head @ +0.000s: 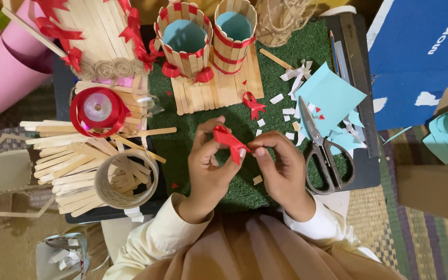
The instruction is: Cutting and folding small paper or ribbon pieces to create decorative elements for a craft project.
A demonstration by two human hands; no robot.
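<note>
Layout, mat [281, 83] under my hands.
Ribbon [230, 142] btwn my fingers; scissors [323, 150] just R; stick cups [207, 36] behind; spool [98, 110] + stick pile [73, 166] L.

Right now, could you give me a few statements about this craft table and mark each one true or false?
1. Both hands, left hand and right hand, pinch a red ribbon piece. True.
2. The scissors are in the right hand. False: they lie on the mat, right of it.
3. Two stick-built cups have red ribbon bands. True.
4. The ribbon spool holds blue ribbon. False: red.
</note>
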